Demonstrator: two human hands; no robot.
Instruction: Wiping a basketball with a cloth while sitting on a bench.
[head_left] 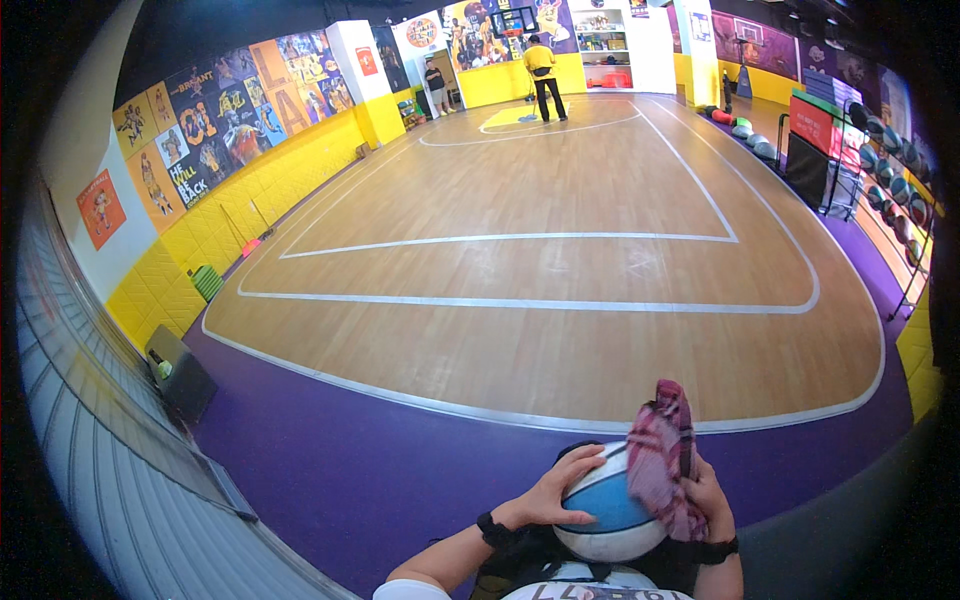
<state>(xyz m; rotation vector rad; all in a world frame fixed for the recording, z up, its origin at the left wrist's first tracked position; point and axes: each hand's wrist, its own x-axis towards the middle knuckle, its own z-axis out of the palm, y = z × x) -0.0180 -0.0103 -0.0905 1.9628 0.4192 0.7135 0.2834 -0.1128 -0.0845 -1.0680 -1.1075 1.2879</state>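
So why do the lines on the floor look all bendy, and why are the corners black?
In the head view, the fisheye lens curves the straight court lines and leaves a dark ring round the rim; the wooden floor shines with soft glare from overhead lights; the left hand, right hand, ball and checked cloth look sharp.

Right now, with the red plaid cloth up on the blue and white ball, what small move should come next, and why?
Probably draw the red plaid cloth down across the blue and white ball's top panel. The right hand presses the cloth against the ball's right side, part of it sticking up clear, while the left hand steadies the left side, leaving the middle uncovered.
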